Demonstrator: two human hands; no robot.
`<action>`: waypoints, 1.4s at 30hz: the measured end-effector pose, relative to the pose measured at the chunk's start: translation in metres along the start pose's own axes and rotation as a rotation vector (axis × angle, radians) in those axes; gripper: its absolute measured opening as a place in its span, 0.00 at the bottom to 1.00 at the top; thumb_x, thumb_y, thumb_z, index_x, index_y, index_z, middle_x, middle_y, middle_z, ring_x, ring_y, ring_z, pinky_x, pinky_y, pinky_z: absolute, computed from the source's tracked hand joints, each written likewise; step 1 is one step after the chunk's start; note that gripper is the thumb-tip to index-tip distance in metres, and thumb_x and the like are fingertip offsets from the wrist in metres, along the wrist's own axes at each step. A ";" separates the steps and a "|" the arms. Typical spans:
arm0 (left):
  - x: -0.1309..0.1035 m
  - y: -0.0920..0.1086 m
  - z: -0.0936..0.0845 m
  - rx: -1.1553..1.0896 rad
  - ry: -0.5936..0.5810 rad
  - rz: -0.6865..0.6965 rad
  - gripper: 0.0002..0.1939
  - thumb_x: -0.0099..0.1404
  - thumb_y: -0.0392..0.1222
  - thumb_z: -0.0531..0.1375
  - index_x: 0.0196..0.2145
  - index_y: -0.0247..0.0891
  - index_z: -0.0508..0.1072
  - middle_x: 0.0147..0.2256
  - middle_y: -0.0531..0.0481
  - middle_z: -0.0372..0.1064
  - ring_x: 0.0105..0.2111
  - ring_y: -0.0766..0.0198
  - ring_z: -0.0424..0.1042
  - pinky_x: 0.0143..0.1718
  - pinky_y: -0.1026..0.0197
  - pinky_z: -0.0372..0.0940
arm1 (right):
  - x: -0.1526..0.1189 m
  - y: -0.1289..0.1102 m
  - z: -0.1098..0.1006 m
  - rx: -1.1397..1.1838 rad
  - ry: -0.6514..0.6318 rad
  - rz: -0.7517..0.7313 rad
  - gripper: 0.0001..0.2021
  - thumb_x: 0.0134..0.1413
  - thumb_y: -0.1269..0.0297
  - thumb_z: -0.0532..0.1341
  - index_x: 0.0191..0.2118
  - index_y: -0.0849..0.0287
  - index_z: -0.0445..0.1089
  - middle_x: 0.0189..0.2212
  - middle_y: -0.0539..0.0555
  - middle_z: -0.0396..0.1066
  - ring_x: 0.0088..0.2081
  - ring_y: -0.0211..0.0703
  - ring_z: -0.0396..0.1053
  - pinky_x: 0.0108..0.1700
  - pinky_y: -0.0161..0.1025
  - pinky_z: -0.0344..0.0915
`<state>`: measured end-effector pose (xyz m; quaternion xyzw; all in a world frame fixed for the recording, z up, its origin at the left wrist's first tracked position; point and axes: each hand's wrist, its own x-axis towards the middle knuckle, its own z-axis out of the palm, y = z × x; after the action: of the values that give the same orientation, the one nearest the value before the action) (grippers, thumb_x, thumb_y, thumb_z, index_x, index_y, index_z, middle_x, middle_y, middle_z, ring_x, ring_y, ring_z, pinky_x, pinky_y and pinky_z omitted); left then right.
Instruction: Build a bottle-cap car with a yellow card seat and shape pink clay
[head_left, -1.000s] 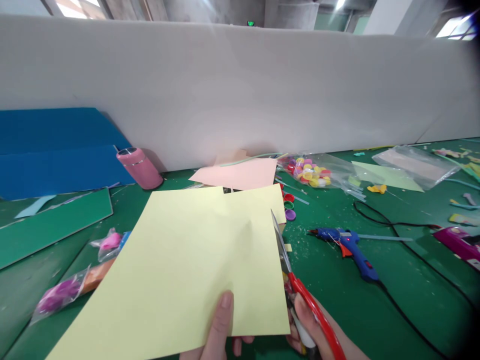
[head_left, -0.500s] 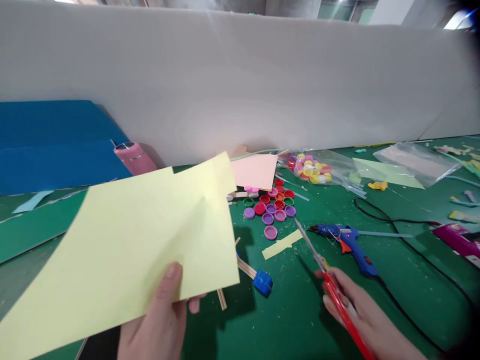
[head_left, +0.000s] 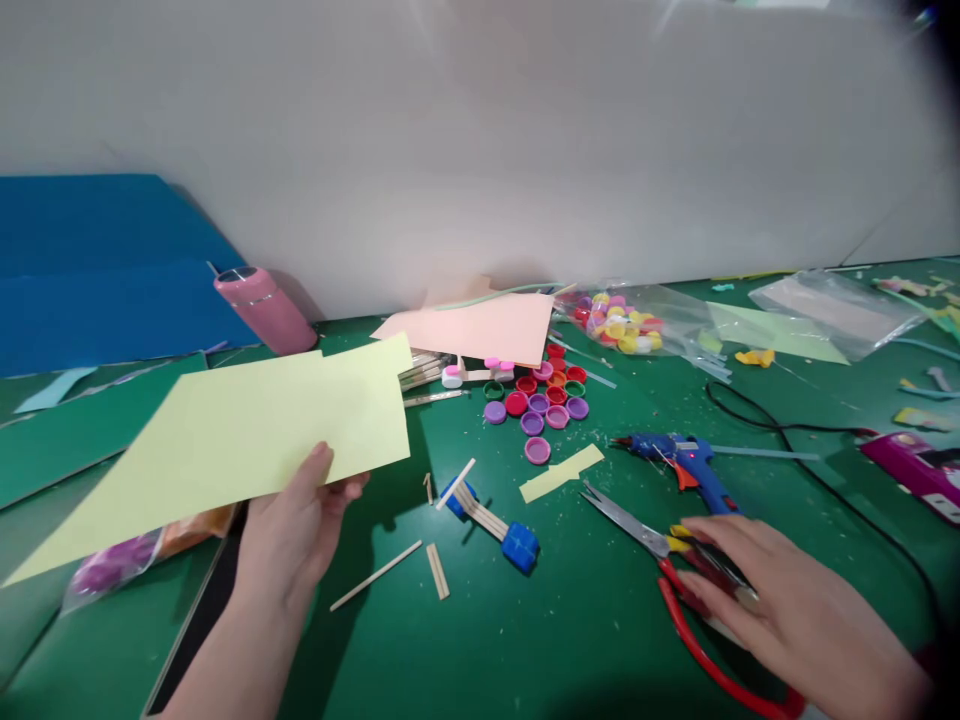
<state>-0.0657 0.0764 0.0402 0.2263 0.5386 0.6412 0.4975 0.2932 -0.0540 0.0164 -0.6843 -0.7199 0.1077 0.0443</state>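
My left hand (head_left: pixel 300 510) grips a pale yellow sheet of paper (head_left: pixel 262 425) by its near edge, thumb on top; the sheet has a stepped far edge. At the right, my right hand (head_left: pixel 787 590) is closed round the handle area of red-handled scissors (head_left: pixel 630 525), low over the table, their blades slightly apart. A yellow and black part shows between its fingers, partly hidden. Beyond the blades lies a small cut yellow strip (head_left: pixel 562 473). Between the hands is a piece made of wooden sticks and blue blocks (head_left: pixel 519 546), with a loose stick (head_left: pixel 376 576) nearby.
Bottle caps (head_left: pixel 536 451) lie mid-table, before pink paper (head_left: pixel 480 325) and a bag of caps (head_left: pixel 622 325). A blue glue gun (head_left: pixel 694 465) with a black cord lies right of the scissors. A pink bottle (head_left: pixel 266 312) leans at back left. A white partition (head_left: pixel 480 150) closes the back.
My left hand and the yellow sheet have moved left and away, uncovering the sticks. The scissors have come down toward the table, and my right hand has turned palm down over them.
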 end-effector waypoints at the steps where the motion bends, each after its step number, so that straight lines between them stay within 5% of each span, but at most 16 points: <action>1: 0.006 -0.003 0.000 -0.006 -0.029 -0.028 0.10 0.51 0.28 0.60 0.32 0.38 0.69 0.30 0.54 0.70 0.19 0.72 0.63 0.18 0.68 0.62 | 0.010 -0.007 -0.004 0.007 0.013 -0.033 0.19 0.54 0.55 0.53 0.47 0.60 0.65 0.44 0.61 0.68 0.44 0.53 0.65 0.45 0.49 0.62; 4: 0.021 -0.011 0.000 -0.021 -0.101 -0.143 0.07 0.54 0.28 0.58 0.30 0.36 0.68 0.24 0.54 0.69 0.16 0.72 0.64 0.22 0.63 0.68 | 0.049 -0.025 -0.007 -0.017 0.052 -0.193 0.15 0.57 0.64 0.50 0.47 0.63 0.64 0.45 0.61 0.67 0.48 0.51 0.62 0.49 0.47 0.58; 7: 0.021 -0.015 -0.004 -0.028 -0.129 -0.253 0.05 0.56 0.29 0.56 0.31 0.35 0.68 0.28 0.48 0.72 0.26 0.62 0.73 0.29 0.56 0.71 | 0.092 -0.035 -0.004 -0.074 -0.006 -0.321 0.13 0.55 0.72 0.50 0.45 0.64 0.65 0.44 0.60 0.68 0.45 0.48 0.62 0.46 0.44 0.59; 10: 0.005 -0.018 -0.012 -0.008 -0.133 -0.329 0.03 0.59 0.33 0.55 0.32 0.32 0.68 0.35 0.37 0.73 0.37 0.54 0.73 0.35 0.54 0.70 | 0.125 -0.042 -0.004 -0.093 -0.073 -0.420 0.12 0.52 0.75 0.52 0.42 0.59 0.66 0.40 0.55 0.70 0.42 0.45 0.63 0.42 0.40 0.59; 14: -0.028 -0.018 -0.023 0.109 -0.140 -0.359 0.12 0.57 0.33 0.57 0.40 0.29 0.69 0.40 0.36 0.71 0.38 0.55 0.73 0.38 0.59 0.70 | 0.146 -0.050 -0.008 -0.145 -0.161 -0.497 0.11 0.48 0.76 0.54 0.38 0.59 0.66 0.35 0.56 0.70 0.40 0.47 0.64 0.37 0.39 0.57; 20: -0.053 -0.013 -0.030 0.166 -0.089 -0.206 0.20 0.47 0.40 0.65 0.39 0.34 0.71 0.31 0.47 0.73 0.28 0.64 0.72 0.31 0.66 0.68 | 0.152 -0.055 -0.013 -0.221 -0.244 -0.509 0.10 0.47 0.76 0.53 0.35 0.58 0.66 0.29 0.55 0.70 0.34 0.47 0.65 0.31 0.37 0.54; 26: -0.067 -0.026 -0.028 0.435 -0.088 -0.007 0.19 0.49 0.46 0.64 0.40 0.40 0.70 0.30 0.54 0.71 0.29 0.69 0.69 0.32 0.70 0.65 | 0.152 -0.052 -0.015 -0.246 -0.275 -0.505 0.07 0.42 0.73 0.56 0.31 0.58 0.66 0.35 0.55 0.67 0.36 0.46 0.64 0.32 0.37 0.54; 33: -0.079 -0.043 -0.024 0.565 -0.249 0.087 0.18 0.52 0.47 0.61 0.40 0.38 0.70 0.31 0.50 0.70 0.30 0.64 0.70 0.31 0.65 0.67 | 0.157 -0.052 -0.016 -0.185 -0.317 -0.518 0.05 0.40 0.75 0.56 0.25 0.58 0.65 0.25 0.52 0.69 0.32 0.43 0.64 0.29 0.35 0.51; 42: -0.105 -0.039 -0.014 0.685 -0.451 0.231 0.07 0.56 0.41 0.58 0.33 0.40 0.73 0.29 0.50 0.70 0.27 0.64 0.69 0.28 0.66 0.65 | 0.126 -0.051 -0.058 0.220 -0.420 -0.520 0.07 0.55 0.64 0.52 0.32 0.58 0.66 0.27 0.48 0.66 0.28 0.35 0.62 0.28 0.30 0.55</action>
<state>-0.0196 -0.0259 0.0256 0.5720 0.5691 0.4113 0.4241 0.2478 0.0747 0.0732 -0.4319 -0.8476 0.3084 -0.0054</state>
